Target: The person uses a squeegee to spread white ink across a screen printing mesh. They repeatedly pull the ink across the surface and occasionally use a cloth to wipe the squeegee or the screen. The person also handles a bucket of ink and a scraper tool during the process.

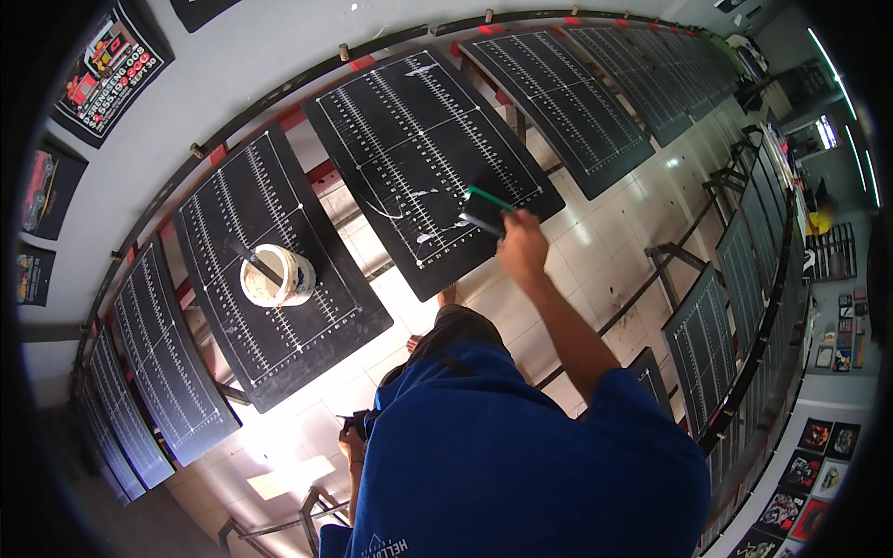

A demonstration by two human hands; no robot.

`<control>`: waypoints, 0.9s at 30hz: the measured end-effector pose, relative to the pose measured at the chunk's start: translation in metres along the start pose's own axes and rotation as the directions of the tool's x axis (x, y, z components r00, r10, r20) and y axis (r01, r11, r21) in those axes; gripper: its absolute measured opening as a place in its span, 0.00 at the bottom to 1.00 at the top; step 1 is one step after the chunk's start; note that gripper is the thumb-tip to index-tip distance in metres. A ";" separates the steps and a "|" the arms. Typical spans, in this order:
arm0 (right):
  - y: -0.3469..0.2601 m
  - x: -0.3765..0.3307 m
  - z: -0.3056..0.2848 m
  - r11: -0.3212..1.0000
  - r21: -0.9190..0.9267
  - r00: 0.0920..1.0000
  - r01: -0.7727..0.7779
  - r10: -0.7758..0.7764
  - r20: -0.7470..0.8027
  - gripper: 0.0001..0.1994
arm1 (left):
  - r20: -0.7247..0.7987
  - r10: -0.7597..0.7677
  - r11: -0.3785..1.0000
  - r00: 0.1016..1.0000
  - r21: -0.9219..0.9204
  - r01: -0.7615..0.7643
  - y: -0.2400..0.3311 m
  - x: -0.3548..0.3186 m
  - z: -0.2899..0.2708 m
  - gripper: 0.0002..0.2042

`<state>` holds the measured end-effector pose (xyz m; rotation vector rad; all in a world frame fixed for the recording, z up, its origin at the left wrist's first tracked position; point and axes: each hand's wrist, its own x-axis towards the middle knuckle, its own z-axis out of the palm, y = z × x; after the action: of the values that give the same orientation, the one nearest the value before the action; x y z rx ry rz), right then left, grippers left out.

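My right hand (523,247) is closed round a flat, dark squeegee (486,210) with a green edge, held low over the near end of a black board (409,139). White ruled lines and tick marks cover that board, and white smears of paste or paint lie on it around the squeegee. Whether the tool touches the surface, I cannot tell. Down at my left side, my left hand (352,443) is closed on a small black object (354,424) whose kind does not show. On the board to the left stands a stained white bucket (279,276) with a dark-handled stick in it.
Several similar marked boards rest on a red-and-black metal rack (321,179) along the wall. Another row of boards (702,344) on metal frames lines the right side. Pale floor tiles (595,251) run between the rows. Posters (112,70) hang on the wall at left.
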<state>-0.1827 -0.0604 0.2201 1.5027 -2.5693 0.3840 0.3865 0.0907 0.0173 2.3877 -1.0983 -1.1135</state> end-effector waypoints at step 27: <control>0.056 0.016 -0.042 0.844 0.148 0.819 0.515 -0.536 0.205 0.27 | -0.030 -0.117 0.984 0.993 -0.140 0.111 -0.035 0.005 0.027 0.20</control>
<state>-0.2393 -0.0355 0.2564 2.3253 -2.1626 0.2514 0.3869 0.1118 -0.0216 2.3778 -0.8525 -1.1366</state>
